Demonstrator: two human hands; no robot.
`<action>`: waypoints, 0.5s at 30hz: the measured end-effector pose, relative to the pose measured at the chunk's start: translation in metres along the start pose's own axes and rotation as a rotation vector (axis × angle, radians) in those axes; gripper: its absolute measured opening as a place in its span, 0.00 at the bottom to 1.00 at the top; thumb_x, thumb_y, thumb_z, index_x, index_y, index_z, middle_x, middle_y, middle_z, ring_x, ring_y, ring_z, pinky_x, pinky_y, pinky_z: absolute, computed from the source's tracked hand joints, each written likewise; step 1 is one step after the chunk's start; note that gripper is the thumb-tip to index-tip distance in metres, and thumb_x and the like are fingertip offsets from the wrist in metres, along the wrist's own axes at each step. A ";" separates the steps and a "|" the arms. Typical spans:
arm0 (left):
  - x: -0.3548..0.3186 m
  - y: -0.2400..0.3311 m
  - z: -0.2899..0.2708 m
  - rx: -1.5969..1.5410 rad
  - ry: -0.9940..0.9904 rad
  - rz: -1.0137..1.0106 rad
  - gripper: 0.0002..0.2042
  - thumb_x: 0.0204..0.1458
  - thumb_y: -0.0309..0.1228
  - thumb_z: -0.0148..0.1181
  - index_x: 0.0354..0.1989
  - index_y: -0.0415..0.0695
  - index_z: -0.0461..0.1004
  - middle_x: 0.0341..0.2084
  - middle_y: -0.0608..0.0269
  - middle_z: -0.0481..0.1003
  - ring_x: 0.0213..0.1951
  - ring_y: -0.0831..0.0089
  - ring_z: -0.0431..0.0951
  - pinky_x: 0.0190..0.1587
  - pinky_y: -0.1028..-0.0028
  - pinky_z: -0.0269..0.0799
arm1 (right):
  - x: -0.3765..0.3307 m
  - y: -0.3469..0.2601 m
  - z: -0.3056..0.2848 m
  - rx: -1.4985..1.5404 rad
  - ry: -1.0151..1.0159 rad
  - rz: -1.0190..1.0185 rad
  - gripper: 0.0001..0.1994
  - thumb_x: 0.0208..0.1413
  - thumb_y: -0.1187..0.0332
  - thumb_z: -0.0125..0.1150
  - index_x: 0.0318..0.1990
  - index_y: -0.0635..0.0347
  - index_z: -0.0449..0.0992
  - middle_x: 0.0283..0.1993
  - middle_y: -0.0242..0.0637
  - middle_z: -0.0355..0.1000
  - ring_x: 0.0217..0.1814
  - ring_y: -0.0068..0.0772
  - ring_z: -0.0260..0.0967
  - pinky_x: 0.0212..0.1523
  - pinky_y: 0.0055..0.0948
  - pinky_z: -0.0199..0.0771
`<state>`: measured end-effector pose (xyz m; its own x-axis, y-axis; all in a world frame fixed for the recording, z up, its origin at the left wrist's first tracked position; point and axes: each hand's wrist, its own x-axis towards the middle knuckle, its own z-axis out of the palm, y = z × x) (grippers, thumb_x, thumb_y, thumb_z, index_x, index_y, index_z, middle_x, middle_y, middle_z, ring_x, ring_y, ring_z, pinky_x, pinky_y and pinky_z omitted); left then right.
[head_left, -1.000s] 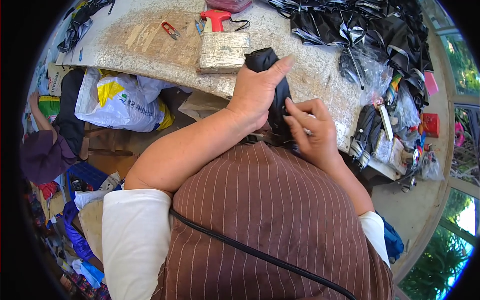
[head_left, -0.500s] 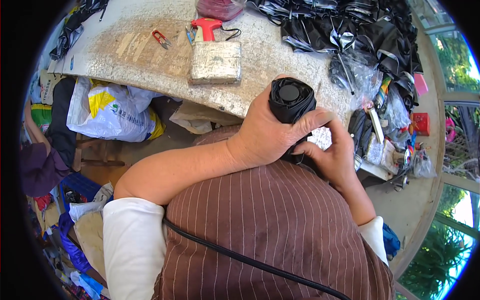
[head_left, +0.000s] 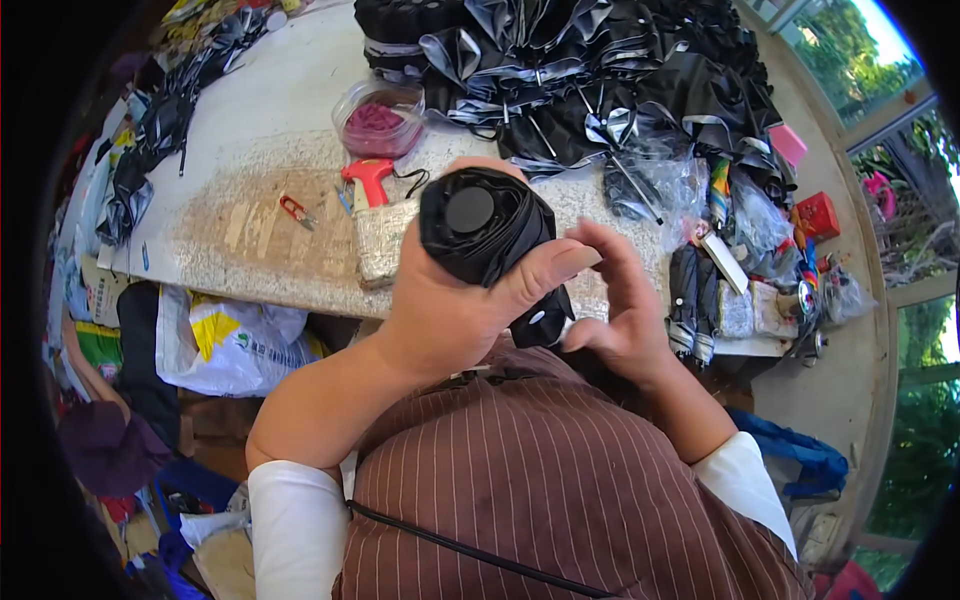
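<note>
My left hand (head_left: 435, 325) is wrapped round a rolled black folding umbrella (head_left: 510, 225), its round end cap facing up toward me. A black strap tab (head_left: 543, 325) with a pale, shiny snap hangs from the umbrella's lower right side. Beside it, my right hand (head_left: 635, 315) is open, with thumb and fingers apart. The right thumb tip is close to the tab; whether it touches cannot be made out. My left thumb lies across the side of the roll, pointing toward the right fingers.
A worn table (head_left: 240, 255) carries red snips (head_left: 297, 212), a red tagging gun (head_left: 370, 182), a tape-wrapped block (head_left: 377, 260) and a clear tub (head_left: 375, 118). Many black umbrellas (head_left: 610, 70) are heaped at the back. Two rolled umbrellas (head_left: 692, 295) lie at right. A white sack (head_left: 235, 350) sits below.
The umbrella and my left hand appear further left and larger. My right fingers have spread from their curled pose near the umbrella. The whole view has shifted, showing more of the table's back.
</note>
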<state>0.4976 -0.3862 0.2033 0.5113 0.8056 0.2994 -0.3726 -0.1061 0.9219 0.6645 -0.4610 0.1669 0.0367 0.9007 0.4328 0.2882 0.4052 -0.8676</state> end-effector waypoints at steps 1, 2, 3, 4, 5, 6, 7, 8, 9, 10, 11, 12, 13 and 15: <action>0.008 0.004 -0.003 0.057 -0.059 0.116 0.17 0.47 0.22 0.62 0.43 0.42 0.63 0.31 0.63 0.71 0.31 0.75 0.71 0.39 0.77 0.69 | -0.001 -0.001 -0.009 -0.007 0.021 -0.008 0.38 0.40 0.61 0.71 0.59 0.63 0.60 0.53 0.40 0.63 0.49 0.32 0.63 0.54 0.31 0.62; 0.015 0.007 -0.005 0.110 -0.118 0.231 0.18 0.46 0.22 0.62 0.43 0.43 0.62 0.31 0.63 0.72 0.32 0.75 0.71 0.40 0.76 0.69 | -0.006 -0.002 -0.020 0.060 0.104 0.018 0.38 0.42 0.59 0.69 0.60 0.65 0.58 0.54 0.42 0.62 0.51 0.33 0.62 0.55 0.31 0.61; 0.021 0.009 -0.007 0.160 -0.178 0.345 0.18 0.46 0.21 0.63 0.44 0.43 0.62 0.32 0.63 0.72 0.33 0.74 0.71 0.41 0.75 0.69 | -0.010 -0.002 -0.028 0.128 0.189 0.043 0.38 0.45 0.57 0.67 0.60 0.66 0.57 0.55 0.43 0.61 0.53 0.34 0.61 0.56 0.32 0.60; 0.025 -0.005 -0.010 0.155 -0.210 0.349 0.18 0.46 0.21 0.63 0.44 0.43 0.62 0.32 0.63 0.72 0.33 0.74 0.71 0.41 0.75 0.69 | -0.016 0.001 -0.034 0.085 0.212 0.115 0.37 0.47 0.57 0.65 0.61 0.66 0.56 0.55 0.44 0.61 0.54 0.35 0.60 0.57 0.32 0.59; 0.021 -0.034 -0.017 0.231 -0.150 0.171 0.19 0.45 0.24 0.64 0.43 0.42 0.63 0.33 0.62 0.72 0.33 0.74 0.72 0.41 0.75 0.69 | -0.022 0.005 -0.036 0.050 0.227 0.187 0.36 0.49 0.56 0.63 0.61 0.67 0.55 0.55 0.45 0.61 0.55 0.36 0.59 0.58 0.32 0.59; 0.016 -0.069 -0.024 0.305 -0.097 -0.010 0.20 0.44 0.26 0.66 0.43 0.42 0.64 0.34 0.62 0.72 0.34 0.73 0.72 0.41 0.75 0.69 | -0.030 0.012 -0.033 0.046 0.258 0.184 0.36 0.49 0.56 0.63 0.61 0.67 0.55 0.55 0.45 0.61 0.55 0.36 0.59 0.58 0.32 0.59; 0.012 -0.102 -0.030 0.383 -0.043 -0.189 0.21 0.42 0.29 0.68 0.43 0.42 0.65 0.36 0.61 0.72 0.35 0.73 0.72 0.41 0.75 0.68 | -0.036 0.022 -0.027 -0.042 0.209 0.260 0.36 0.49 0.59 0.62 0.62 0.64 0.54 0.56 0.45 0.60 0.56 0.38 0.60 0.58 0.34 0.58; 0.017 -0.122 -0.026 0.457 -0.006 -0.368 0.22 0.41 0.31 0.70 0.43 0.42 0.66 0.37 0.60 0.72 0.35 0.72 0.72 0.42 0.75 0.68 | -0.041 0.037 -0.023 -0.136 0.177 0.346 0.36 0.49 0.62 0.62 0.64 0.62 0.52 0.57 0.45 0.60 0.56 0.39 0.60 0.58 0.35 0.58; 0.016 -0.123 -0.015 0.454 -0.057 -0.378 0.22 0.41 0.31 0.70 0.43 0.42 0.66 0.37 0.60 0.72 0.35 0.72 0.72 0.42 0.75 0.68 | -0.046 0.046 -0.014 -0.248 0.190 0.263 0.37 0.48 0.66 0.62 0.64 0.62 0.51 0.58 0.46 0.59 0.57 0.41 0.60 0.58 0.36 0.58; 0.014 -0.123 -0.001 0.271 -0.078 -0.379 0.22 0.43 0.30 0.68 0.45 0.42 0.65 0.38 0.59 0.72 0.37 0.71 0.72 0.44 0.74 0.67 | -0.049 0.054 -0.006 -0.363 0.197 0.183 0.38 0.46 0.69 0.63 0.65 0.61 0.49 0.58 0.48 0.58 0.58 0.44 0.59 0.59 0.37 0.58; 0.017 -0.122 0.013 0.090 -0.089 -0.376 0.22 0.45 0.29 0.67 0.47 0.42 0.64 0.40 0.57 0.71 0.39 0.70 0.71 0.46 0.73 0.67 | -0.050 0.061 -0.002 -0.375 0.232 0.196 0.38 0.46 0.69 0.63 0.65 0.61 0.49 0.58 0.48 0.58 0.58 0.44 0.59 0.59 0.37 0.58; 0.021 -0.121 0.023 -0.088 -0.089 -0.374 0.22 0.46 0.28 0.65 0.49 0.43 0.63 0.41 0.56 0.71 0.41 0.69 0.71 0.48 0.72 0.66 | -0.047 0.068 0.001 -0.442 0.214 0.090 0.39 0.45 0.71 0.62 0.65 0.60 0.48 0.59 0.49 0.55 0.58 0.46 0.58 0.59 0.38 0.58; 0.024 -0.121 0.029 -0.266 -0.085 -0.375 0.22 0.48 0.27 0.63 0.51 0.43 0.62 0.43 0.55 0.71 0.43 0.69 0.71 0.50 0.72 0.65 | -0.047 0.074 0.000 -0.509 0.191 -0.016 0.40 0.45 0.73 0.62 0.66 0.59 0.47 0.60 0.50 0.52 0.59 0.48 0.58 0.59 0.39 0.59; 0.021 -0.124 0.034 -0.185 -0.065 -0.383 0.22 0.49 0.28 0.62 0.52 0.43 0.62 0.43 0.54 0.70 0.44 0.68 0.70 0.51 0.72 0.65 | -0.051 0.085 -0.008 -0.494 0.264 0.112 0.41 0.44 0.73 0.61 0.66 0.58 0.47 0.60 0.49 0.53 0.57 0.48 0.59 0.56 0.37 0.63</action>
<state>0.5809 -0.3755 0.1039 0.6853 0.7274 -0.0352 -0.2759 0.3040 0.9118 0.6950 -0.4739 0.0728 0.3121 0.8387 0.4463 0.6796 0.1312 -0.7218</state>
